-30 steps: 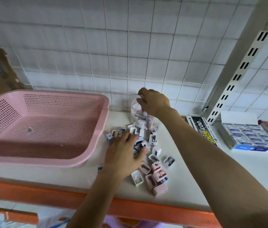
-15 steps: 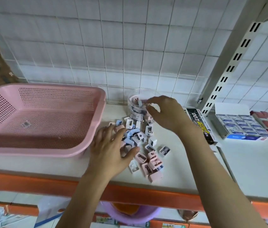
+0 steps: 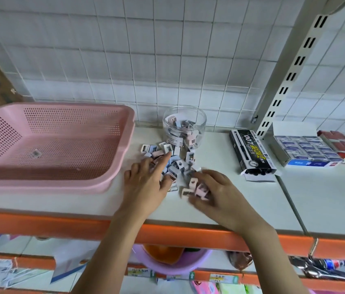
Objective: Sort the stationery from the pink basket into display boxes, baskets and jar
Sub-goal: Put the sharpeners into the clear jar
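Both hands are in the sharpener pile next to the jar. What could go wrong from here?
1. The right hand grips several sharpeners at once; one may slip on the way to the jar.
2. The pile lies not far from the shelf's front edge; sweeping by the left hand might push pieces off.
3. One small item lies in the pink basket, easily overlooked.

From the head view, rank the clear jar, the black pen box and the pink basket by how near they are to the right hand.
1. Black pen box, right of the right hand.
2. Clear jar, behind it.
3. Pink basket, far left.
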`<act>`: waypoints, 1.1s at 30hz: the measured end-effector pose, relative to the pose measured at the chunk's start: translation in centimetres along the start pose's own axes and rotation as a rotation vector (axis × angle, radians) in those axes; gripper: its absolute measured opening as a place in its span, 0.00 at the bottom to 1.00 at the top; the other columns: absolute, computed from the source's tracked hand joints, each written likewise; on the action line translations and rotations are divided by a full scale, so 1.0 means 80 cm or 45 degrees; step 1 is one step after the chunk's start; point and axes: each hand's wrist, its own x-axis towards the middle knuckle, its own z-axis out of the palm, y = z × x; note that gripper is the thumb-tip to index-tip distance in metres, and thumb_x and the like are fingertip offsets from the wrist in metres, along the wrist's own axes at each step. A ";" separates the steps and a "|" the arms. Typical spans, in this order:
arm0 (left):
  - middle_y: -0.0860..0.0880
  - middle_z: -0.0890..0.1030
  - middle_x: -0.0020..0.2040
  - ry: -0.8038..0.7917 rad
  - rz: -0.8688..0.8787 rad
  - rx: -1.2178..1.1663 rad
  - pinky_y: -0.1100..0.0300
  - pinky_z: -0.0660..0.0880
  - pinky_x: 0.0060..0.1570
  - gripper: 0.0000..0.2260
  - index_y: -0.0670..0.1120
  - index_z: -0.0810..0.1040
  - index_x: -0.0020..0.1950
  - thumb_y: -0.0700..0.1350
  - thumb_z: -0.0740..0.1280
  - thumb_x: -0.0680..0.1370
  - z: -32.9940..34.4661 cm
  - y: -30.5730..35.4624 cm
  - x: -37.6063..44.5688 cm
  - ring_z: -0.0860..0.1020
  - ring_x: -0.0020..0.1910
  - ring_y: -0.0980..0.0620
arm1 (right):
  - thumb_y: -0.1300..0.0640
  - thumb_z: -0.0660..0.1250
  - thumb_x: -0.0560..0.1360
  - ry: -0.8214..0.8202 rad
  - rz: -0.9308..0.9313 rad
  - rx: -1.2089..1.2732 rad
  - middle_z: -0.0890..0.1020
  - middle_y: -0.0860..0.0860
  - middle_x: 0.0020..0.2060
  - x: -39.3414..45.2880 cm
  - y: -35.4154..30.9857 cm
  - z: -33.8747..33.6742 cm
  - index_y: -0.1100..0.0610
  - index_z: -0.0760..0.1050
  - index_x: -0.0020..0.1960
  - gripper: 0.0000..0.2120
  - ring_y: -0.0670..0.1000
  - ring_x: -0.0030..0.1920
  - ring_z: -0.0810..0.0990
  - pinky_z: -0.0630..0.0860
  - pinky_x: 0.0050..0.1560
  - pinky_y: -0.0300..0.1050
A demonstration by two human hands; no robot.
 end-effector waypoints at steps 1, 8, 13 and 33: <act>0.45 0.78 0.52 0.000 0.018 0.002 0.49 0.72 0.41 0.23 0.56 0.71 0.67 0.53 0.54 0.73 0.000 0.000 -0.002 0.77 0.45 0.40 | 0.40 0.64 0.71 0.040 -0.009 -0.034 0.71 0.49 0.67 0.003 0.001 0.002 0.50 0.68 0.70 0.30 0.51 0.69 0.67 0.61 0.67 0.39; 0.52 0.62 0.72 -0.193 0.012 0.043 0.51 0.63 0.55 0.31 0.62 0.57 0.70 0.70 0.47 0.68 -0.008 0.010 -0.010 0.66 0.65 0.45 | 0.33 0.54 0.70 0.059 0.038 -0.253 0.71 0.47 0.65 0.017 0.000 0.015 0.43 0.62 0.71 0.31 0.54 0.64 0.71 0.69 0.60 0.50; 0.51 0.62 0.70 -0.259 0.077 0.157 0.52 0.62 0.50 0.31 0.62 0.60 0.67 0.65 0.43 0.65 -0.003 0.013 -0.001 0.65 0.63 0.44 | 0.37 0.59 0.69 0.212 -0.005 -0.373 0.79 0.50 0.47 0.026 0.003 0.020 0.47 0.76 0.54 0.21 0.59 0.48 0.78 0.74 0.45 0.52; 0.47 0.79 0.42 0.161 0.274 -0.281 0.54 0.76 0.26 0.09 0.52 0.74 0.50 0.48 0.60 0.71 -0.001 0.009 0.009 0.77 0.31 0.42 | 0.45 0.62 0.74 0.142 0.120 -0.413 0.75 0.52 0.55 0.037 -0.003 0.010 0.48 0.73 0.62 0.18 0.57 0.58 0.74 0.69 0.52 0.53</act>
